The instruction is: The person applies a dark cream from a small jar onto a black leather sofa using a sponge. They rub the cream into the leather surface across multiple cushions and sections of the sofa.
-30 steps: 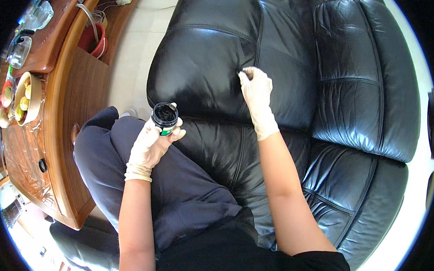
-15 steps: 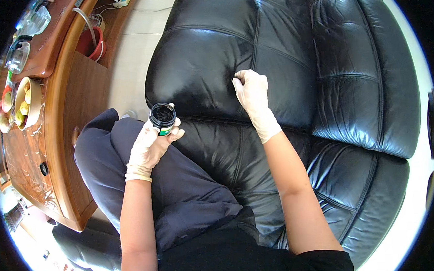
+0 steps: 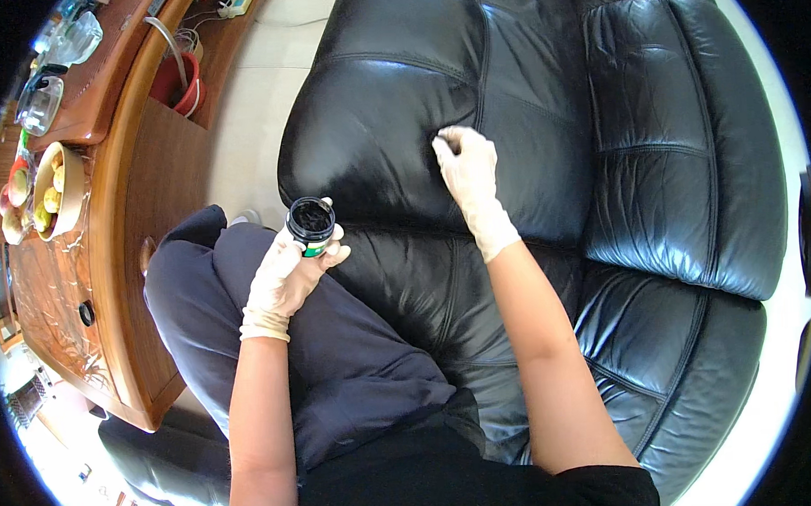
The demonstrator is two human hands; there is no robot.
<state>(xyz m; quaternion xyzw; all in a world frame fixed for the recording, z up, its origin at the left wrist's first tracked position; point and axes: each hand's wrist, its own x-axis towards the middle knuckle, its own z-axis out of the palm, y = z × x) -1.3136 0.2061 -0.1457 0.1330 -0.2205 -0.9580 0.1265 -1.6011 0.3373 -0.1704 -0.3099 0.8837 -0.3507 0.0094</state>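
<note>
My left hand (image 3: 282, 275), in a thin white glove, grips an open round jar (image 3: 313, 219) with dark walls and a green patch on its label. Black paste fills the inside of the jar, and its mouth tilts up toward me. Over on the right, my gloved right hand (image 3: 470, 166) rests at the black leather sofa (image 3: 381, 118), its fingers curled together against the seat cushion. Whatever lies between those fingertips, if anything, is hidden.
At left stands a wooden table (image 3: 121, 265) bearing a bowl of fruit (image 3: 74, 191), a small black ring-shaped piece (image 3: 87, 313) and clear containers (image 3: 44, 106). A red bucket (image 3: 181, 93) sits on a lower shelf. My legs (image 3: 337, 346) lie below the jar.
My right hand has shifted slightly left and up across the cushion, fingers still curled. The jar in my left hand sits a little further right and lower in view.
</note>
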